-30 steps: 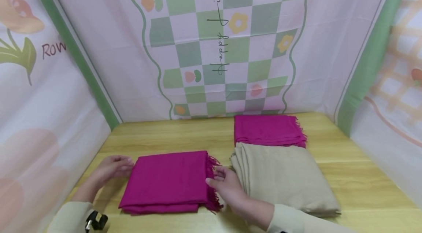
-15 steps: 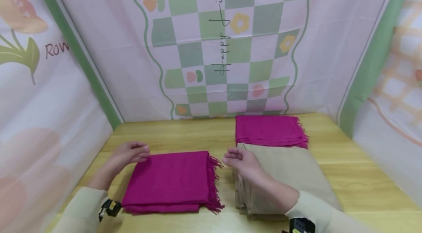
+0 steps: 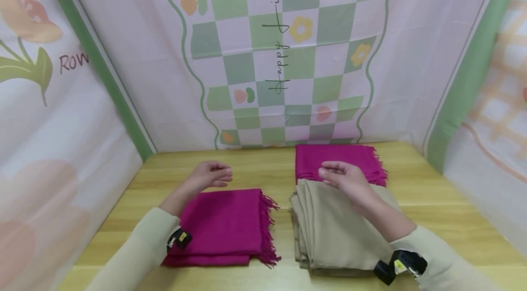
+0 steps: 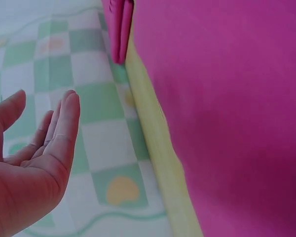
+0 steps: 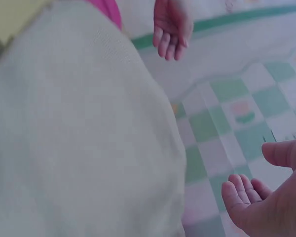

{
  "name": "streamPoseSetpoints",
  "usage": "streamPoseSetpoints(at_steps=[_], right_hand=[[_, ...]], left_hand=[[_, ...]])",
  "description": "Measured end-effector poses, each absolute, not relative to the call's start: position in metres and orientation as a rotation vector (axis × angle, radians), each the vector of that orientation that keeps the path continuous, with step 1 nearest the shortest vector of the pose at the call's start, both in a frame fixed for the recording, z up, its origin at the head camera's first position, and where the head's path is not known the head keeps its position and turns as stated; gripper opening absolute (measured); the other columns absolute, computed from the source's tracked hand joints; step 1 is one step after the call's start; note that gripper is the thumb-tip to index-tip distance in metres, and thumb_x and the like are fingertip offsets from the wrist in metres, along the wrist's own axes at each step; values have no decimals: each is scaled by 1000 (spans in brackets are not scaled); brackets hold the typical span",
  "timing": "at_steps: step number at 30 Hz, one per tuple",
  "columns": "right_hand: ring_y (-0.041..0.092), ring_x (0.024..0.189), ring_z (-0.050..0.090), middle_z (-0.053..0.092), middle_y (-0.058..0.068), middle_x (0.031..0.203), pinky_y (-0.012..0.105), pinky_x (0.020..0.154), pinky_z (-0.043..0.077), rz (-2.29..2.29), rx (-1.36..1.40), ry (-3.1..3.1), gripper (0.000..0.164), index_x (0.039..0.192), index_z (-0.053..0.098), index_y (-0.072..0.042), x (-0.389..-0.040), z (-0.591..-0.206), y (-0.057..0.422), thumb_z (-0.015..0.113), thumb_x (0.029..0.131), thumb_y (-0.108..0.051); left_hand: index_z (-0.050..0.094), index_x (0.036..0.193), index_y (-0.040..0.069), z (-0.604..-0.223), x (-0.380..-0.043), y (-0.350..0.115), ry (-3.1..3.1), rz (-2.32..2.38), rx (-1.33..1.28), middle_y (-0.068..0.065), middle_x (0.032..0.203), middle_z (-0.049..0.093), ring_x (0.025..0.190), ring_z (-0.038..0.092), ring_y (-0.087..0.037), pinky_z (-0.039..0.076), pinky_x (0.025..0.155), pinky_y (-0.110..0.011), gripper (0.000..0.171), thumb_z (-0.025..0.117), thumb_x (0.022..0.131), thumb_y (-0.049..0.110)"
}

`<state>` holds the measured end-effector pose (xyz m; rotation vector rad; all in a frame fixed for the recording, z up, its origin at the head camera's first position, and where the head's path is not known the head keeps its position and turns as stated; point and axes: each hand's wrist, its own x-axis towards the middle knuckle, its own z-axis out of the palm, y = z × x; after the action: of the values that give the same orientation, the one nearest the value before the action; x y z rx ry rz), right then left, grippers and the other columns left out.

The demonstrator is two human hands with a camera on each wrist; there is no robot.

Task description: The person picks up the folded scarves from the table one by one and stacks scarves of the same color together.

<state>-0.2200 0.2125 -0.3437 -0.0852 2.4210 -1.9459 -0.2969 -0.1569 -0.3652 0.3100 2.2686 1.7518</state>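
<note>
A folded magenta shawl (image 3: 230, 222) with a fringed right edge lies at the front left of the table. Above its far left part hovers my left hand (image 3: 206, 176), fingers loosely bent and holding nothing. To the right lies a folded beige shawl (image 3: 325, 231); my right hand (image 3: 350, 181) hangs over its far side, also holding nothing. Behind it is another folded magenta shawl (image 3: 321, 156), partly hidden by the right hand and the beige one. Both the left wrist view, with the left hand (image 4: 39, 173), and the right wrist view, with the right hand (image 5: 276, 202), show relaxed, unfilled fingers.
The wooden table (image 3: 185, 163) meets a back curtain (image 3: 267, 67) with green checks and lettering. Side curtains rise at left (image 3: 74, 144) and right (image 3: 486, 163). Bare wood separates the front magenta shawl from the beige one.
Both hands have left the sides of the front magenta shawl, rising and moving away from the body and rightwards. The shawls stay where they were.
</note>
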Motion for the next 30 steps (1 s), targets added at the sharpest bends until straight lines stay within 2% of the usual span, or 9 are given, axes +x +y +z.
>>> streamPoseSetpoints(at_steps=[4,6,10,13,17,20,24,28,30], right_hand=[[22,110,61,51,24,134,42,98,46,-1856,-9,2524,63,142,39,6,-228,-343,239,58,98,-36],[23,110,61,50,24,135,38,96,48,-1812,35,2568,66,142,39,5,-232,-342,252,57,98,-40],[7,98,62,50,23,135,24,87,51,-1801,68,2590,65,141,39,7,-240,-342,275,56,99,-38],[-5,86,60,59,14,123,18,79,51,-1814,71,2598,62,139,40,11,-248,-342,293,57,99,-33],[18,98,65,59,24,123,21,79,53,-1686,115,2694,62,137,40,15,-260,-344,316,56,99,-32],[38,112,58,44,35,136,34,90,51,-1584,174,2732,63,138,38,16,-269,-347,329,53,100,-33],[35,106,59,45,36,134,46,96,47,-1559,216,2737,60,136,39,16,-280,-352,341,55,100,-28],[32,97,60,53,37,120,35,80,53,-1459,246,2820,57,129,44,20,-289,-356,352,58,96,-23],[33,94,58,57,34,110,32,73,53,-1381,267,2870,55,123,47,22,-293,-358,358,60,93,-22]], left_hand=[[54,123,-11,-366,-304,-127,2246,1766,325,-27,115,61,103,65,-33,55,84,-39,36,62,96,11],[55,123,-10,-368,-308,-114,2238,1766,327,-26,115,62,102,65,-32,55,83,-37,35,62,96,12],[57,121,-8,-373,-316,-92,2213,1791,313,-27,117,61,102,65,-32,55,82,-36,33,63,96,12],[57,120,-9,-377,-323,-77,2184,1810,325,-28,119,60,103,65,-33,55,82,-36,32,63,95,11],[57,119,-10,-379,-330,-51,2151,1815,328,-27,117,61,104,64,-34,55,83,-35,33,64,95,11],[57,118,-10,-379,-339,-27,2156,1823,301,-25,114,63,103,65,-33,56,82,-34,33,64,94,11],[60,115,-11,-385,-352,0,2192,1848,263,-23,110,65,99,67,-33,57,78,-33,31,67,93,10],[62,112,-9,-395,-359,21,2305,1774,217,-21,106,66,95,67,-34,57,76,-35,32,71,90,13],[63,107,-6,-400,-361,29,2389,1687,188,-15,97,66,89,67,-32,57,75,-36,30,72,89,15]])
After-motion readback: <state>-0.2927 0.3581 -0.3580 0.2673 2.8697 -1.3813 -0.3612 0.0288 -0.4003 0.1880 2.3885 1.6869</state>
